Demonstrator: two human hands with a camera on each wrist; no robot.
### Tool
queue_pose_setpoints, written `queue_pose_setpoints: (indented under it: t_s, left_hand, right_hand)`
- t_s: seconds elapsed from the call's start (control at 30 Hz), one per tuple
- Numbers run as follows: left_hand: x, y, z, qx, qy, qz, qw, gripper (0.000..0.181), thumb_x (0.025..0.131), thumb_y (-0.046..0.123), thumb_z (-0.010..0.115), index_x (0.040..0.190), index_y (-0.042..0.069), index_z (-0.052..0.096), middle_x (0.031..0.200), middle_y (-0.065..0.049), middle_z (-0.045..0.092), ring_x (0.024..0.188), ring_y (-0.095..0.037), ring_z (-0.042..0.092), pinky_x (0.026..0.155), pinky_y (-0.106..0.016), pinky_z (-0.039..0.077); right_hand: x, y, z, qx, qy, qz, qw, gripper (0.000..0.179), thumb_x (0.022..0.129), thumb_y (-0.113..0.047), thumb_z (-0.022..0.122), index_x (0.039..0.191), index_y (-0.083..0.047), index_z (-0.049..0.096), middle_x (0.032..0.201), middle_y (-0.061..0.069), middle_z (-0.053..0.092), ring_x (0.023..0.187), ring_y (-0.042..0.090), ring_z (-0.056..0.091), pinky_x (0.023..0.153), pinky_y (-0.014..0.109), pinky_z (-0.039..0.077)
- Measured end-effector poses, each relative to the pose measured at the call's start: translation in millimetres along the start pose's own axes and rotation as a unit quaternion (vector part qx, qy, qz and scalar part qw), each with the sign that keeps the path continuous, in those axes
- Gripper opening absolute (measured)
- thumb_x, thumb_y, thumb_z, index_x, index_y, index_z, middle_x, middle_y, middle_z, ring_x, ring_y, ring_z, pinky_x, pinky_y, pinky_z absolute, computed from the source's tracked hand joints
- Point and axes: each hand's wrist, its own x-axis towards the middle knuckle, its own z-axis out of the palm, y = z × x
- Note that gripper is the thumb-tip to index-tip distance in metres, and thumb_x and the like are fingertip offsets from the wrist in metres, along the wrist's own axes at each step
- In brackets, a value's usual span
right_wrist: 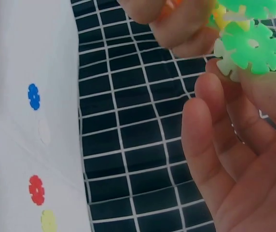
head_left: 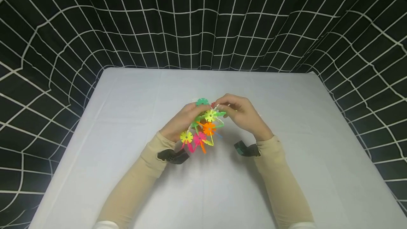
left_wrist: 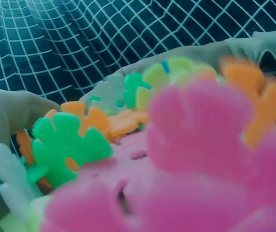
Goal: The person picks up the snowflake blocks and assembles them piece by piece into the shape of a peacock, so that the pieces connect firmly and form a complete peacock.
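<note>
A cluster of interlocking plastic snowflake discs hangs between the two hands over the table, with a yellow disc (head_left: 186, 137), a pink disc (head_left: 199, 138) and an orange disc (head_left: 209, 128) among its pieces. My left hand (head_left: 182, 120) grips the cluster from its left side. At the upper right of it, my right hand (head_left: 241, 113) pinches a piece with thumb and forefinger. The right wrist view shows a green disc (right_wrist: 258, 46) joined to a white one right at the right thumb, the other fingers loosely bent. Pink discs (left_wrist: 200, 130) fill much of the left wrist view.
On the white-covered table (head_left: 127, 91) lie loose discs: a blue disc (right_wrist: 34, 96), a red disc (right_wrist: 36, 190), a yellow one (right_wrist: 48, 221) and a pale one. A black curtain (head_left: 203, 20) with a white grid surrounds the table's back and sides.
</note>
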Motion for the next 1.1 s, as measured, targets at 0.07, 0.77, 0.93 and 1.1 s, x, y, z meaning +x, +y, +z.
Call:
queue_pose_setpoints:
  t_s: [0.07, 0.77, 0.93, 1.1]
  left_hand:
    - [-0.9, 3.2, -1.7, -0.017, 0.008, -0.017, 0.9997, 0.043, 0.098, 0.051, 0.052, 0.119, 0.013, 0.059, 0.112, -0.005, 0.06, 0.091, -0.018, 0.06, 0.076, -0.027, 0.053]
    - [2.1, 3.0, -9.4, 0.013, 0.038, 0.033, 0.9986, 0.03, 0.105, 0.03, 0.053, 0.118, 0.007, 0.065, 0.109, -0.002, 0.063, 0.1, -0.017, 0.059, 0.091, -0.031, 0.053]
    - [3.7, 1.5, -11.1, 0.027, 0.053, 0.041, 0.9974, 0.029, 0.105, 0.029, 0.051, 0.117, 0.005, 0.065, 0.117, -0.002, 0.06, 0.119, -0.019, 0.051, 0.112, -0.041, 0.039]
    - [3.9, 1.2, -13.1, 0.026, 0.059, 0.039, 0.9972, 0.031, 0.106, 0.028, 0.051, 0.119, 0.004, 0.064, 0.127, -0.011, 0.058, 0.125, -0.021, 0.049, 0.118, -0.046, 0.034]
  right_hand:
    - [0.5, 0, 0, -0.003, 0.007, 0.014, 0.9999, 0.013, 0.099, -0.007, 0.063, 0.109, -0.003, 0.071, 0.107, 0.012, 0.073, 0.09, 0.013, 0.066, 0.073, 0.032, 0.059]
    - [-0.5, 9, -17, -0.029, 0.057, 0.097, 0.9932, 0.026, 0.103, -0.014, 0.057, 0.127, -0.009, 0.067, 0.118, 0.012, 0.071, 0.094, 0.022, 0.068, 0.078, 0.032, 0.059]
    - [0.5, 40, -33, -0.143, 0.045, 0.228, 0.962, 0.033, 0.105, -0.028, 0.051, 0.131, -0.012, 0.064, 0.129, 0.013, 0.068, 0.112, 0.032, 0.064, 0.095, 0.049, 0.054]
    - [-2.5, 75, -42, -0.229, -0.003, 0.327, 0.9171, 0.042, 0.106, -0.033, 0.046, 0.14, -0.009, 0.056, 0.141, 0.019, 0.058, 0.127, 0.041, 0.057, 0.105, 0.061, 0.046]
